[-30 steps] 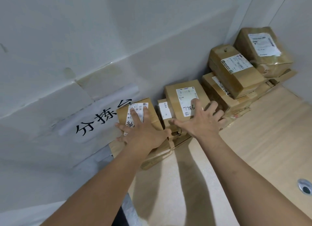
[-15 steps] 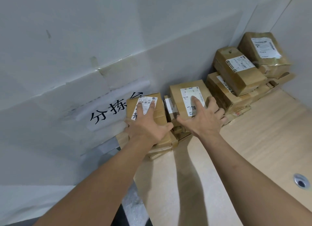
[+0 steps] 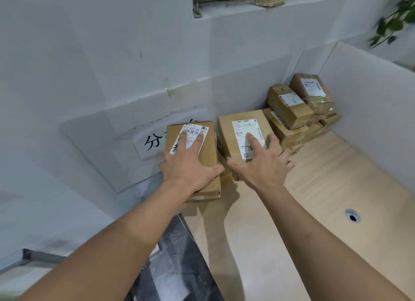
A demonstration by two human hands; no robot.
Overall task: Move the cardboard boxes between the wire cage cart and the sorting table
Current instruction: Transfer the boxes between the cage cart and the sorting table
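The left box (image 3: pixel 210 146) and the right box (image 3: pixel 244 129) sit side by side at centre frame on the worktop (image 3: pixel 314 199). Our left grip (image 3: pixel 186 168) lies flat on the left box with fingers straight, and our right grip (image 3: pixel 262 165) lies likewise on the right box. A stack of boxes (image 3: pixel 292 111) sits further right.

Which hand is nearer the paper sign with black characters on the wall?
Left. The left hand rests on the box right beside the sign; the right hand lies on the neighbouring box, farther off.
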